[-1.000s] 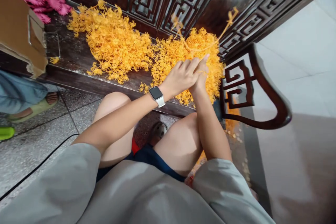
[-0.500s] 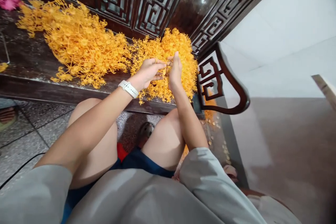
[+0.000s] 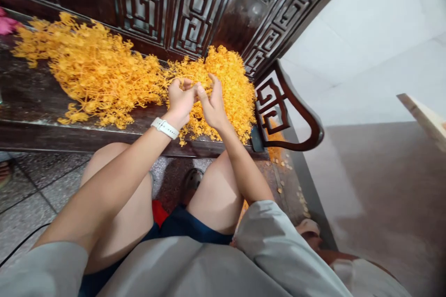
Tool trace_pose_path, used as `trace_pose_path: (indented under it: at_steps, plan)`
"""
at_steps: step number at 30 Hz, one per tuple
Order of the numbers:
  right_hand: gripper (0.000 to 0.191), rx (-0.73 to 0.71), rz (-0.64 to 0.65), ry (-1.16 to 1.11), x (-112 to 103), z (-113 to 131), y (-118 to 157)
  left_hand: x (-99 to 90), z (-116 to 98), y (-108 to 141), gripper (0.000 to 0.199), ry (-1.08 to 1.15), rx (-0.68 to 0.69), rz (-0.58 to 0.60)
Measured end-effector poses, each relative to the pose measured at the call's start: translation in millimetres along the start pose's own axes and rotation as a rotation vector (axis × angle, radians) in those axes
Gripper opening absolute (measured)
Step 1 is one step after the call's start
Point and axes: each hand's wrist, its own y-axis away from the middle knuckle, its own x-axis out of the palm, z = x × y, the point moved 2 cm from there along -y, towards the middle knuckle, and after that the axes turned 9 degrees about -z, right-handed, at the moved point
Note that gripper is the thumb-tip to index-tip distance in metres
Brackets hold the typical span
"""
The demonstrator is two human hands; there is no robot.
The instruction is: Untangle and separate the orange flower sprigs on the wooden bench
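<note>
Both my hands meet above a heap of yellow-orange artificial flower sprigs point(image 3: 233, 88) on a dark wooden bench. My left hand point(image 3: 179, 104), with a white watch point(image 3: 164, 127) at the wrist, is closed in a pinch on a thin yellow sprig. Its stem arches over the left fingers. My right hand point(image 3: 214, 106) has its thumb against the left fingertips and its fingers bent around the same sprig, partly hidden by the blossoms behind. A second, looser pile of yellow sprigs point(image 3: 94, 69) spreads along the bench to the left.
The bench point(image 3: 62, 134) has a carved lattice back point(image 3: 195, 14) and a curved armrest point(image 3: 313, 130) at right. Something pink point(image 3: 7, 23) lies far left. Orange bits and small pieces point(image 3: 278, 151) litter the floor by the armrest. A black cable point(image 3: 24, 241) runs at lower left.
The view has shifted slightly, moving the bench left and down in the picture. My hands have drawn together, thumb and fingertips now touching; the left hand has turned more upright.
</note>
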Motion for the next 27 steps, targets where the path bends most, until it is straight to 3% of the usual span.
trace_pose_path:
  at_steps: [6,11,16,21,27]
  plan:
    - [0.071,0.072,-0.076,-0.03,-5,-6,-2,-0.6,-6,-3,0.029,-0.015,-0.204,0.197]
    - [0.059,0.103,-0.08,-0.096,-17,4,-1,-2.1,-22,-2,0.026,-0.128,-0.187,0.3]
    - [0.062,0.142,-0.034,-0.116,-20,14,2,0.2,-23,1,0.026,-0.111,-0.173,0.334]
    - [0.064,0.159,-0.069,-0.2,-15,12,1,0.1,-21,-1,0.032,-0.048,-0.127,0.261]
    - [0.066,0.323,-0.107,-0.409,-4,-2,-7,2.6,-17,0,0.019,-0.04,-0.085,0.261]
